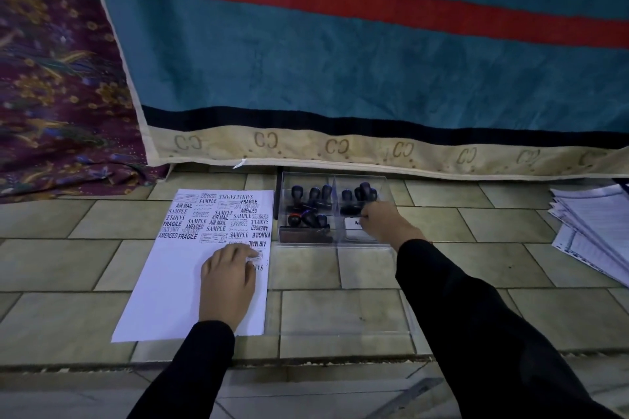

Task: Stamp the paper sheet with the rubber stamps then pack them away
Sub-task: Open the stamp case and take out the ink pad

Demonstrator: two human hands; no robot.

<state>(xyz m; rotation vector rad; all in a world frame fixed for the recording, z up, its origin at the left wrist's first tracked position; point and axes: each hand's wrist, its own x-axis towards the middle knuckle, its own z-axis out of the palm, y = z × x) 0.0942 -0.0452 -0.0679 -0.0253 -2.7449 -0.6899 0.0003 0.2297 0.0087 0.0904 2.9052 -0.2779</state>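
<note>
Prints fill half the paper (177,282); left hand (227,277) presses it, fingers (246,252) flat; right hand (383,219) at 2 o'clock clasps a stamp (352,208) in the box (360,240); packing remains.

Single head-worn wide-angle view, looking forward and down, close over tiled floor (340,316), hanging blanket (340,61) behind

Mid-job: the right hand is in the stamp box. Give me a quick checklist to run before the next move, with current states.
1. Paper sheet steadied: ok, left hand rests flat on it.
2. Blank room for stamping: ok, the sheet's near half is unprinted.
3. Clear box open: ok, right hand reaches into its right compartment.
4. Grip on a rubber stamp: cannot tell, fingers curl at its base.
5. Other stamps stowed: ok, none lies outside the box.
</note>
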